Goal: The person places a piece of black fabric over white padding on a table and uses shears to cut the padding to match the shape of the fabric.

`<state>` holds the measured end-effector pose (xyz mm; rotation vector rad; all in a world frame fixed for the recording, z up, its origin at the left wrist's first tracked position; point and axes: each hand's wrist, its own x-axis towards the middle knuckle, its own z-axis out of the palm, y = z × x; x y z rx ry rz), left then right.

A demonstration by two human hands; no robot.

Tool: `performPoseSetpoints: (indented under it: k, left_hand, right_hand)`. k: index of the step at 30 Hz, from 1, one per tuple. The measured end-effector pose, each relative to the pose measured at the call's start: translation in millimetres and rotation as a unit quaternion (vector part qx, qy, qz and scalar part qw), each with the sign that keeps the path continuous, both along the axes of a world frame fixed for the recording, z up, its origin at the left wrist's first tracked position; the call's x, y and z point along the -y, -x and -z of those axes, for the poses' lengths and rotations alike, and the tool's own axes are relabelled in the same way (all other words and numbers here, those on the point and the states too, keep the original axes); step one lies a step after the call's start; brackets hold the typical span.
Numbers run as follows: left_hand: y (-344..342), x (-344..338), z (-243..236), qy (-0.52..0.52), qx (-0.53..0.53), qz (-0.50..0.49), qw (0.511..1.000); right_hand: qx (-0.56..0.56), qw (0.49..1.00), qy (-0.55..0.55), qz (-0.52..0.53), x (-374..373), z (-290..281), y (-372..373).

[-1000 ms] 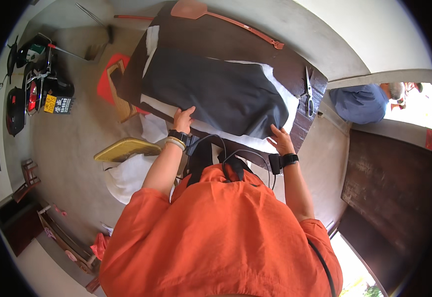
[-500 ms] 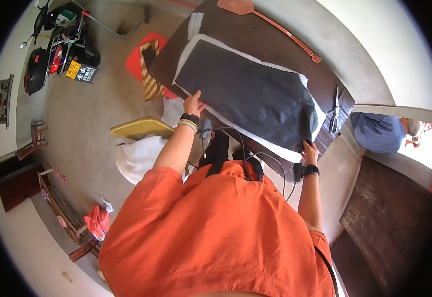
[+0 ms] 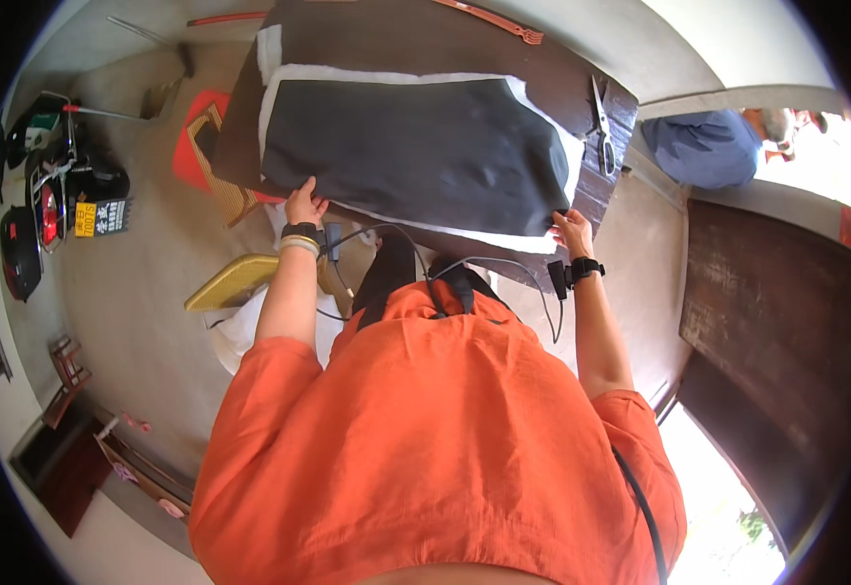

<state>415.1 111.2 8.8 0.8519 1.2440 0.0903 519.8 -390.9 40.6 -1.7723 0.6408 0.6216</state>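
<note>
Left hand (image 3: 304,205) & right hand (image 3: 572,226) pinch black fabric (image 3: 406,156) at tabletop's (image 3: 601,195) near edge; best pulled evenly, kept flat w/ white padding (image 3: 542,239).

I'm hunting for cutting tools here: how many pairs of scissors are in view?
1. The scissors lie on the dark table near its right end, just beyond the black fabric sheet. More could be hidden under the fabric.

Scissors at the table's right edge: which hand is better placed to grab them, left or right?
Probably right. The right hand rests at the black fabric's near right corner, with the scissors just beyond it at the table's right edge. The left hand is at the fabric's opposite corner.
</note>
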Motion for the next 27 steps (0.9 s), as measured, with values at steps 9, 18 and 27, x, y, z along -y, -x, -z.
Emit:
performPoseSetpoints:
  k: [9, 18, 27]
  left_hand:
    - [-5, 4, -3, -0.007, -0.019, -0.009, 1.000]
    - [-5, -4, -1, -0.025, -0.013, 0.020, 0.999]
    - [-5, -7, 12, -0.065, -0.016, 0.022, 0.998]
  right_hand:
    - [-0.050, 0.995, 0.037, -0.078, 10, -7, 16]
    - [-0.010, 0.995, 0.042, -0.089, 8, -31, 1]
    - [0.072, 0.996, 0.043, -0.041, 21, 6, -14]
